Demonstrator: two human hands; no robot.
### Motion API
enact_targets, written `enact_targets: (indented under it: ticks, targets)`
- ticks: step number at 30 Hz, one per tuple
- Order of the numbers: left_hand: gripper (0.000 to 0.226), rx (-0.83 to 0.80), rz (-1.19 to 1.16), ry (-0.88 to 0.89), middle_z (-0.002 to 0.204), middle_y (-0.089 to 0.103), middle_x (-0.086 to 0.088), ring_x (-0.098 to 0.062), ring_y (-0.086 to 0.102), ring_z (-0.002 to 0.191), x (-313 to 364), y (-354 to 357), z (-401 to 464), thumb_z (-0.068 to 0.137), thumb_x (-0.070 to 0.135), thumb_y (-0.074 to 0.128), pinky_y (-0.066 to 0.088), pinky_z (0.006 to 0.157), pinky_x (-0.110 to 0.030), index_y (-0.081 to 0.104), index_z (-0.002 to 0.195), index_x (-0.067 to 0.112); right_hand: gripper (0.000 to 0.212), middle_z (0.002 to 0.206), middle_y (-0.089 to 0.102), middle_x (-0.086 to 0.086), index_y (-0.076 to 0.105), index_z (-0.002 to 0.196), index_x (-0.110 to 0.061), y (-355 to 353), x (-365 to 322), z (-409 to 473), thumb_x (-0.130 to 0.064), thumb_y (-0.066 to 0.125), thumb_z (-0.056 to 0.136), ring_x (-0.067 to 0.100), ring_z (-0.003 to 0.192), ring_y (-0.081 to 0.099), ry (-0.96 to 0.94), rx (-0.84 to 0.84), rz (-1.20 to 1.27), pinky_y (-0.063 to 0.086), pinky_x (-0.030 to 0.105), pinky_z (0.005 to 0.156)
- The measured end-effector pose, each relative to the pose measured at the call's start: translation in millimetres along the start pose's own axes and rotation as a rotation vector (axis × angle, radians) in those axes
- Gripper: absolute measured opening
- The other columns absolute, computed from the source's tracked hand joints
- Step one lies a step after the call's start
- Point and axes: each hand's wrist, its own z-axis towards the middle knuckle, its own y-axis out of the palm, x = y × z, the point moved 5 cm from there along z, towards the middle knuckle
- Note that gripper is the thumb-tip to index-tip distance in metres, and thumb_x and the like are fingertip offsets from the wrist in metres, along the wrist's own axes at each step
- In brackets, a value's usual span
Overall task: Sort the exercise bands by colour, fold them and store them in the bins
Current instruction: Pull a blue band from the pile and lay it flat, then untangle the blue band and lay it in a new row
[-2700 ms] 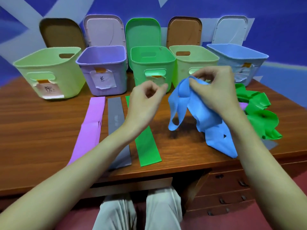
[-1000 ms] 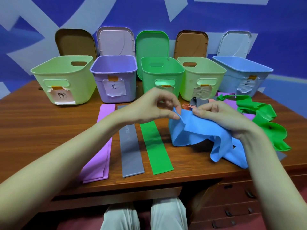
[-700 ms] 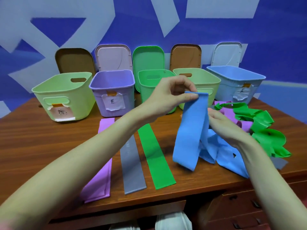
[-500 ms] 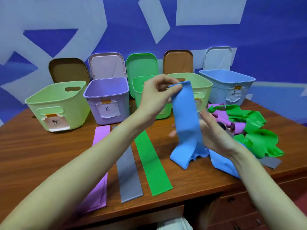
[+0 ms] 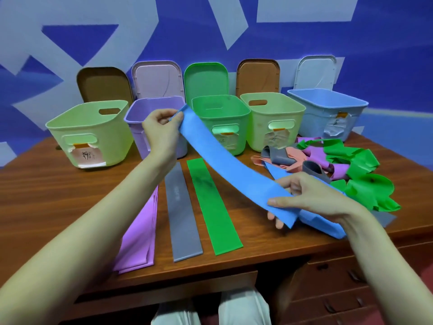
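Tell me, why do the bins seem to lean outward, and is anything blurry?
Head view: the wide-angle lens bends the edges, so the light green bin and blue bin splay outward; the blue band looks sharp; the bin labels are too soft to read.

5 bins stand in a row at the back of the table, lids propped behind them; 3 flat bands lie side by side before them; a tangled heap lies to the right.

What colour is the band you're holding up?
Blue: the band stretches between both hands, seen in the head view.
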Motion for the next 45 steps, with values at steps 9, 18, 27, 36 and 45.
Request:
enact_targets:
  ticks: [9,18,27,36,45]
  targets:
    - [0.008,-0.240,0.372,0.017,0.071,0.064,-0.007,-0.010,0.059,0.062,-50,23,4,0.075,0.012,0.075,0.050,0.061,-0.024,0.067,0.076,0.012,0.022,0.077,0.062,0.002,0.063,0.086,-0.003,8,27,-3,-0.023,0.057,0.093,0.014,0.071,0.056,0.201,0.174,-0.183,0.041,0.031,0.069]
    - [0.010,-0.445,0.547,0.033,0.061,0.064,-0.010,-0.009,0.058,0.044,-76,68,-7,0.077,0.007,0.074,0.058,0.061,-0.035,0.065,0.073,0.006,0.030,0.067,0.057,0.002,0.057,0.114,-0.018,23,28,-8,-0.012,0.066,0.086,0.005,0.054,0.051,0.203,0.235,-0.121,0.041,0.016,0.047]
    - [0.009,-0.462,0.612,0.039,0.071,0.068,-0.010,-0.017,0.063,0.053,-95,82,-3,0.080,0.010,0.073,0.058,0.061,-0.032,0.065,0.076,0.007,0.043,0.058,0.063,-0.002,0.049,0.117,-0.017,36,32,3,-0.020,0.073,0.080,0.010,0.054,0.057,0.212,0.234,-0.253,0.043,0.029,0.061]
    - [0.009,-0.463,0.638,0.082,0.073,0.070,-0.011,-0.021,0.068,0.059,-99,96,-6,0.081,0.012,0.072,0.059,0.065,-0.035,0.065,0.078,0.007,0.040,0.073,0.051,0.000,0.043,0.116,-0.021,33,34,-3,-0.025,0.068,0.085,0.011,0.058,0.053,0.288,0.230,-0.426,0.038,0.023,0.055]
    - [0.022,-0.574,0.967,0.301,0.105,0.069,-0.002,-0.022,0.062,0.101,-93,97,-22,0.078,0.005,0.062,0.051,0.082,-0.034,0.068,0.097,0.013,0.053,0.077,0.055,-0.005,0.040,0.113,-0.019,29,25,-9,-0.049,0.067,0.079,0.021,0.083,0.058,0.356,0.305,-0.842,0.048,0.037,0.071]
